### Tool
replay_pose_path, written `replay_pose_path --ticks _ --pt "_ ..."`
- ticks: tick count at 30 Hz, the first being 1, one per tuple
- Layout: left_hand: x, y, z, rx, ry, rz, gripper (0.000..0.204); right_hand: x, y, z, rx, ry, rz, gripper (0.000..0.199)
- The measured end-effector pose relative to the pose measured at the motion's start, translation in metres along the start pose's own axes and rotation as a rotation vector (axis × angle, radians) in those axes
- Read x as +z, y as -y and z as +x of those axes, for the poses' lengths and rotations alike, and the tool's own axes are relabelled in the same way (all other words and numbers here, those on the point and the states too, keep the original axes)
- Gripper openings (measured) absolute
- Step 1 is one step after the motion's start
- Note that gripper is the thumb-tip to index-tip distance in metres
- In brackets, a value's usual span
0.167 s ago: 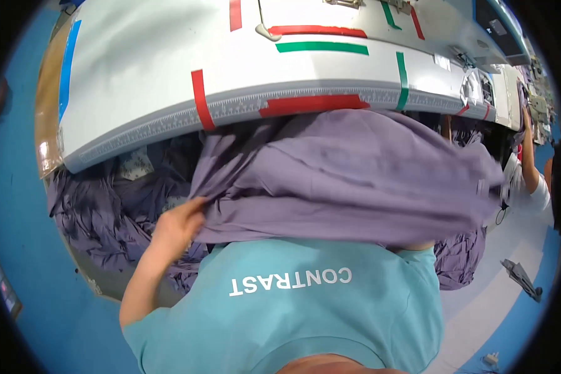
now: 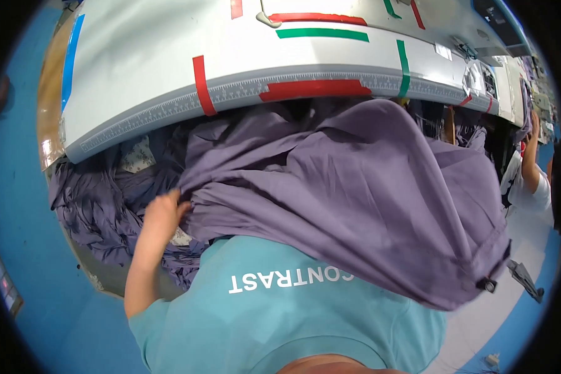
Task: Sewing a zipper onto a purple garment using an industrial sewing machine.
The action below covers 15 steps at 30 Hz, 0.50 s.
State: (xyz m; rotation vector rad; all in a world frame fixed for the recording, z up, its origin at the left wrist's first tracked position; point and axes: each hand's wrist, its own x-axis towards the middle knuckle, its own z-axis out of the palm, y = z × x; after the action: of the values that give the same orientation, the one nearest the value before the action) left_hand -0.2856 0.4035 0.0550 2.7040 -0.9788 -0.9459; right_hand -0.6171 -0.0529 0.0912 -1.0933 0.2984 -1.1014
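Billowing in folds, a wide purple cloth (image 2: 355,171), its left end pinched by the bare left hand (image 2: 162,217), spreads beside a white, ruler-edged table (image 2: 137,68), partly hiding a teal fabric shirt (image 2: 261,324); the right hand's hidden grip cannot be told.

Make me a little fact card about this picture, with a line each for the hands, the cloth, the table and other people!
Hands: left hand at the gathered left end of the purple cloth, too blurred to tell how tightly it grips; right hand not visible
Cloth: big, wrinkled, draped partly over the teal shirt
Nearby: crumpled dark purple fabric at the left
Table: white table with a measuring strip along its front edge
Other people: another person's arm at far right
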Motion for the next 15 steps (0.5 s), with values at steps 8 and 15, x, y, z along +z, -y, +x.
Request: replay_pose_path --ticks 8,15 --pt "0.006 -0.142 0.119 0.987 0.313 -0.248 0.059 -0.017 0.046 -0.028 0.034 0.015 -0.207 0.045" --pt "0.072 -0.106 0.144 0.753 0.715 -0.525 0.057 0.001 0.033 -0.021 0.157 0.13 -0.213 0.042"
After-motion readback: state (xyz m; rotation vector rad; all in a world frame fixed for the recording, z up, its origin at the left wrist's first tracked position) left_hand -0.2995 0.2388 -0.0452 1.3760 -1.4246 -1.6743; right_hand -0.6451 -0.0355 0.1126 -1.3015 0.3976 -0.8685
